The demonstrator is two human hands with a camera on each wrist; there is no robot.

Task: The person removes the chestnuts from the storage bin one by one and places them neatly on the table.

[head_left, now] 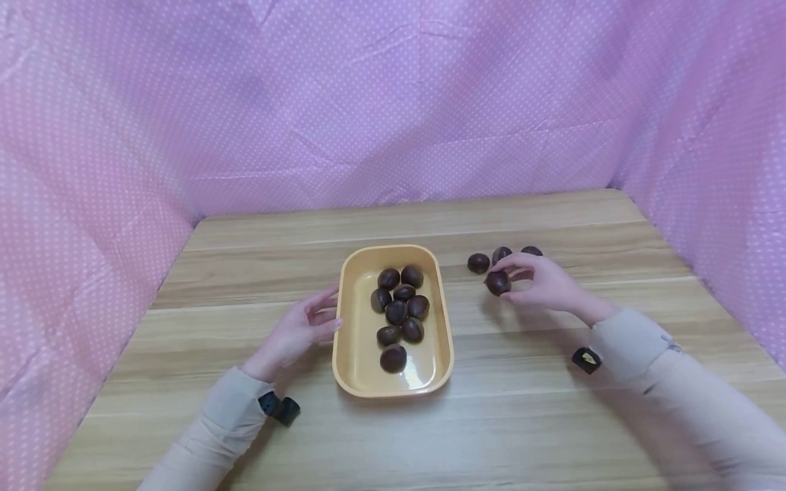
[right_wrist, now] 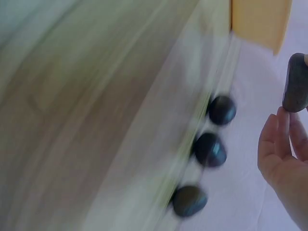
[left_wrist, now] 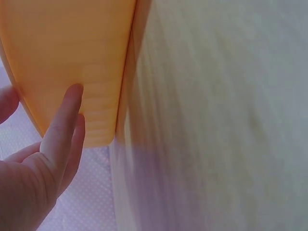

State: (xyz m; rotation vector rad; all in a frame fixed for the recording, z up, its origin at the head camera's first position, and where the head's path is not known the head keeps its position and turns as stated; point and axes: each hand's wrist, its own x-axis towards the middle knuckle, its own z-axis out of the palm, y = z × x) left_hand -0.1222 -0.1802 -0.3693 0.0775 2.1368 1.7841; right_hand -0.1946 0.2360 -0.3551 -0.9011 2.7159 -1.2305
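Observation:
Above the table at right, my right hand (head_left: 545,283) pinches a dark brown chestnut (head_left: 498,284) between thumb and fingertips. The right wrist view shows this chestnut (right_wrist: 295,85) raised off the wood. Three more chestnuts lie just beyond that hand: one at the left (head_left: 478,263), a middle one (head_left: 501,254) and a partly covered one (head_left: 531,251). A yellow-orange rectangular tray (head_left: 447,334) holds several chestnuts (head_left: 396,312) clustered along its middle. Beside its left wall is my left hand (head_left: 297,335), with extended fingers (left_wrist: 67,113) against the outer side and the thumb near the rim.
A light wood-grain table (head_left: 516,429) carries everything. Pink polka-dot cloth (head_left: 393,102) hangs behind it and along both sides. Each wrist bears a small black device, one on the left (head_left: 279,408) and one on the right (head_left: 586,360).

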